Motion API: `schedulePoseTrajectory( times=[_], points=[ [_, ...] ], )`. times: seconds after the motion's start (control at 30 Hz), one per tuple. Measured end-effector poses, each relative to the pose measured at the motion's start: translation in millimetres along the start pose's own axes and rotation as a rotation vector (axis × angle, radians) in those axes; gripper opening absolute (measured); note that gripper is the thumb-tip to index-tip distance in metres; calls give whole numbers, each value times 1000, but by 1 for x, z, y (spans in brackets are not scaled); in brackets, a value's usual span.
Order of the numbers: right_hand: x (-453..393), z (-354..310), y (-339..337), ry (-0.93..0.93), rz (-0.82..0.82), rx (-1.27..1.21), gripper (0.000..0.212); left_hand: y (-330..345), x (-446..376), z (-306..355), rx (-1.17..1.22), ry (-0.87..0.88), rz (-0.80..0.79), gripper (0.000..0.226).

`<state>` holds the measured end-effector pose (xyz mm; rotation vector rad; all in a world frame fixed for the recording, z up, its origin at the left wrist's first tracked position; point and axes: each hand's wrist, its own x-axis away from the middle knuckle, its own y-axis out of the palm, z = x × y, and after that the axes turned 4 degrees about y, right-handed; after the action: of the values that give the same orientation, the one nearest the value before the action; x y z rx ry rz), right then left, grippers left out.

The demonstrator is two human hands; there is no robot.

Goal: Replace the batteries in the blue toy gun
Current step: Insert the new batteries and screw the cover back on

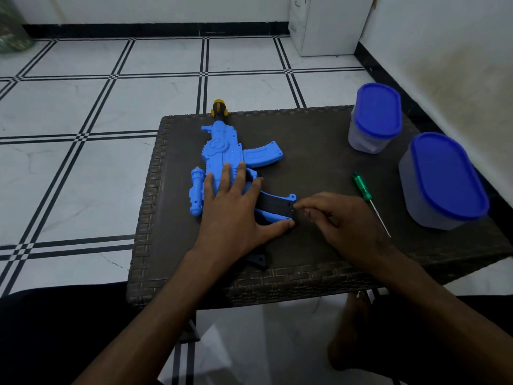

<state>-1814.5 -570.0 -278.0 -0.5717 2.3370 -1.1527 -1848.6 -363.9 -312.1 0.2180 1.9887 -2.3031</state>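
Head view. Dark woven surface point(319, 168), tiled floor point(83, 107) around it.

Blue toy gun point(222, 151) lies flat on the left half of the surface, yellow-and-black muzzle point(219, 108) pointing to 12 o'clock and overhanging the far edge. Scope point(196, 190) at the gun's 9 o'clock side; curved magazine point(263, 154) sticks out toward 3 o'clock. Black grip point(274, 205) angles toward 4 o'clock.

Left hand point(233, 209): fingers straight and spread, palm pressed flat on the rear body of the gun; thumb stretched out along the lower edge of the grip.

Right hand point(336, 218): fingertips bunched together at the butt end of the grip, touching it. Whether they pinch a small part there cannot be told.

Green-handled screwdriver point(362, 187) lies on the surface at the right hand's 1 o'clock, tip toward 5 o'clock, untouched.

Two grey containers with blue lids, far container point(374, 118) at 1 o'clock and near container point(444, 182) at 3 o'clock, both upright, lids on.
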Motion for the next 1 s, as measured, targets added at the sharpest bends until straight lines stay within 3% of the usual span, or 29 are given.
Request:
schedulePoseTrajectory(
  times=[0.17, 0.27, 0.4, 0.5, 0.63, 1.0],
  points=[
    [0, -4, 3, 16, -2, -1, 22, -2, 0, 0, 2, 1, -3, 111],
    [-6, -1, 0, 66, -32, -6, 38, -2, 1, 1, 17, 3, -11, 110],
    [-20, 4, -6, 15, -168, 44, 56, -9, -2, -10, 92, 76, -37, 100],
    [-32, 8, -7, -100, -289, 49, 56, -17, -6, -33, 306, 139, -78, 87],
    [-41, 12, -7, -64, -377, -59, 54, -14, -4, -38, 280, 202, -20, 73],
    [-46, 17, 4, -29, -247, -143, 41, -16, -1, -27, 256, 180, 45, 58]
  ],
)
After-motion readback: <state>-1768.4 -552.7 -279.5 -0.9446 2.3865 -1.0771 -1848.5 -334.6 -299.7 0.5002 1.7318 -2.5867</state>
